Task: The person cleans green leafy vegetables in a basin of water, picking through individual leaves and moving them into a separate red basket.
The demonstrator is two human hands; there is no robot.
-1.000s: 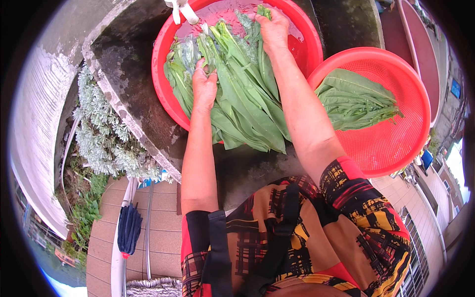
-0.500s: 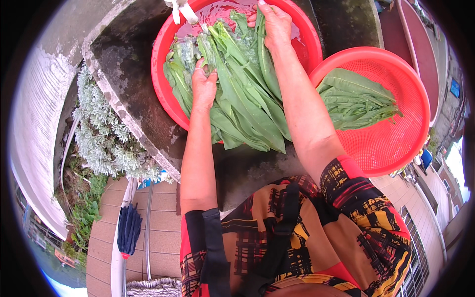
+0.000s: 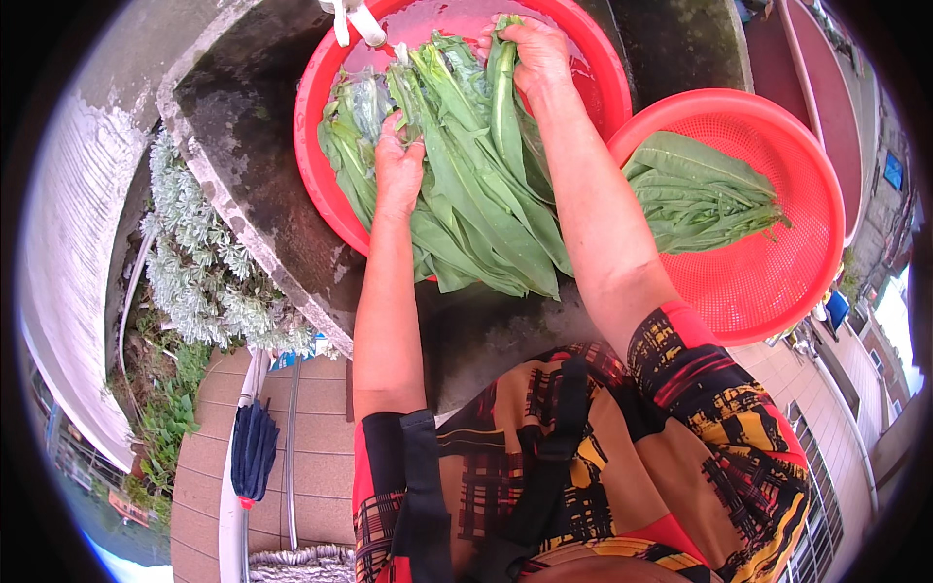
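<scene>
A bunch of long green leafy vegetables [image 3: 476, 185] lies in a red basin [image 3: 309, 146] of water, its leaf ends hanging over the near rim. My left hand [image 3: 397, 175] is closed on leaves at the left side of the bunch; most of its fingers are hidden among them. At the far right of the bunch, my right hand [image 3: 539, 58] pinches the upper end of a leaf, fingers curled round it. A white faucet [image 3: 358, 21] hangs over the basin's far left rim.
To the right, a red plastic colander [image 3: 748, 282] holds a stack of similar leaves [image 3: 695, 194]. The basin sits in a dark stone sink [image 3: 243, 126] with a worn edge. A silvery shrub [image 3: 209, 253] and a folded dark umbrella [image 3: 255, 452] are at left.
My right hand has shifted slightly nearer and its fingers have curled further over the leaf end, which now shows upright beneath them. My left hand stays almost in place.
</scene>
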